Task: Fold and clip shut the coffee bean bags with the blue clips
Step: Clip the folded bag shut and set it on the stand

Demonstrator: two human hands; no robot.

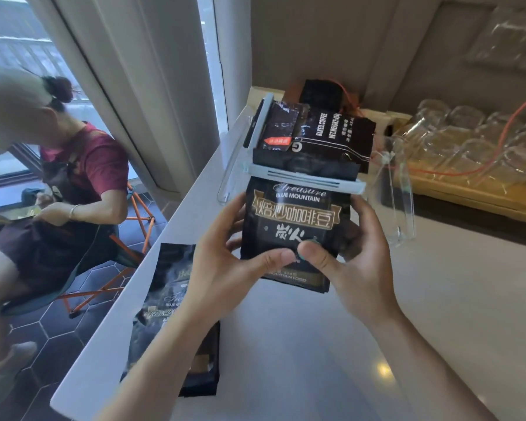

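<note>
Two hands: left hand [225, 262] and right hand [349, 259] both grip the held bag [292, 226], thumbs on its front, above the white counter [438, 314].
Held bag: glossy black foil, likely slippery, lumpy and fairly heavy; hold low at both sides.
Clip: pale blue clip [304, 180], rigid plastic bar, across the folded top.
Far: second clipped bag [322, 132] in a clear bin [404, 208].
Near left: unclipped bag [164, 314] lying flat.

glossy foil coffee bag [292, 226], matt plastic clip [304, 179], smooth white counter [438, 299]
</note>
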